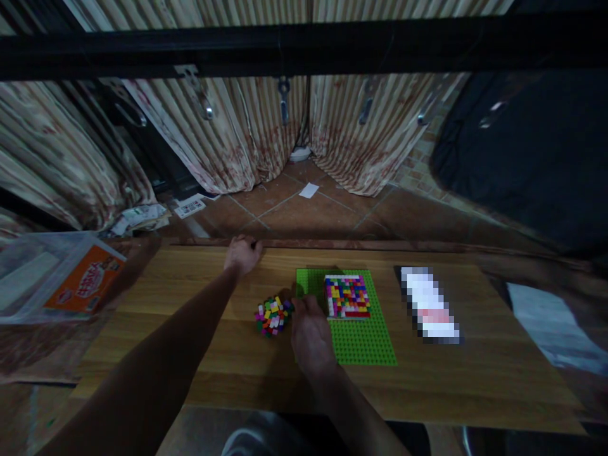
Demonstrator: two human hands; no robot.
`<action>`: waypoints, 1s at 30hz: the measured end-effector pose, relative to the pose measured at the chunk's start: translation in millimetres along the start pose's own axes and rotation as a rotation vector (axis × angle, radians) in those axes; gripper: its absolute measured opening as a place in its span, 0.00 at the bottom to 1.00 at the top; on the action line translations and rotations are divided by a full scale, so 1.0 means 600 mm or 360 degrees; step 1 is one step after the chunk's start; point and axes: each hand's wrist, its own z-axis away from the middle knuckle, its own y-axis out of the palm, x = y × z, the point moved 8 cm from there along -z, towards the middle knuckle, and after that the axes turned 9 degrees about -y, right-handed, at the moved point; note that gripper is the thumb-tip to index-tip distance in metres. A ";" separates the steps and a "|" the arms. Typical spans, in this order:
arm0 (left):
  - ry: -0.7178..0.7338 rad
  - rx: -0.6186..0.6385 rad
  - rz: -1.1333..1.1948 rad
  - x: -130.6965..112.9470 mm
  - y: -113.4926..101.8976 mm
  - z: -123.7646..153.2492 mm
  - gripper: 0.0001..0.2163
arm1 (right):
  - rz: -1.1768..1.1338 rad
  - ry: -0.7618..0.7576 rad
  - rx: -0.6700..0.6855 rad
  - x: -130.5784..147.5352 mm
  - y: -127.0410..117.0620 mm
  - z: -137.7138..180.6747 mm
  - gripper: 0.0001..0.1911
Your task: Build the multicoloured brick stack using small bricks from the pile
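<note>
My left hand (242,254) rests at the far edge of the wooden table, its fingers curled; what they hold, if anything, is hidden. My right hand (311,335) lies over the left side of a green baseplate (365,345). Its fingertips are drawn together just right of a loose pile of small colourful toy bricks (272,315); anything between them is too small to make out. On the baseplate, right of that hand, stands a square block of multicoloured bricks (348,296) with a white row along its back.
A phone with a blurred screen (430,304) lies on the table (494,373) to the right. Left of the table stands a clear plastic box (52,278) with an orange label. Papers lie on the tiled floor, and striped curtains (228,139) hang beyond.
</note>
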 end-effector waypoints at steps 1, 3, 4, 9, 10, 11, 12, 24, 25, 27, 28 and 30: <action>-0.0003 0.0003 -0.0006 0.000 0.001 0.000 0.19 | 0.0037 -0.0018 -0.0002 0.000 0.002 -0.002 0.20; -0.0018 0.0006 -0.0002 0.001 0.001 0.000 0.19 | 0.0105 -0.0036 0.0008 0.000 0.006 -0.005 0.19; -0.0024 0.0007 0.0008 0.002 0.001 0.000 0.19 | 0.0127 -0.0032 0.0017 -0.001 0.007 -0.005 0.18; -0.0006 0.0015 0.0003 0.000 0.000 0.001 0.19 | 0.0018 -0.0023 0.0003 0.005 -0.005 -0.001 0.16; 0.0000 0.0018 -0.0018 -0.001 0.000 0.001 0.19 | -0.0070 -0.0027 -0.0028 0.007 -0.012 0.003 0.16; 0.0003 0.0022 -0.0037 -0.002 0.000 0.001 0.20 | -0.0181 -0.0027 -0.0067 0.009 -0.021 0.010 0.15; 0.0004 0.0025 -0.0050 -0.002 -0.001 0.001 0.20 | -0.0305 -0.0020 -0.0109 0.010 -0.030 0.019 0.15; -0.0008 0.0033 -0.0025 0.003 0.002 -0.004 0.20 | -0.1066 0.0792 -0.0524 -0.133 -0.136 0.143 0.16; -0.0004 0.0034 -0.0031 0.003 0.003 -0.004 0.20 | -0.1036 0.0824 -0.0561 -0.149 -0.144 0.144 0.17; 0.0013 0.0034 -0.0049 0.002 0.003 -0.005 0.20 | -0.0970 0.0856 -0.0605 -0.172 -0.158 0.143 0.18; 0.0020 0.0030 -0.0058 0.002 0.004 -0.005 0.20 | -0.0952 0.0862 -0.0624 -0.180 -0.163 0.141 0.18; 0.0027 0.0013 -0.0066 0.003 0.003 -0.006 0.20 | -0.0972 0.0876 -0.0672 -0.189 -0.168 0.136 0.18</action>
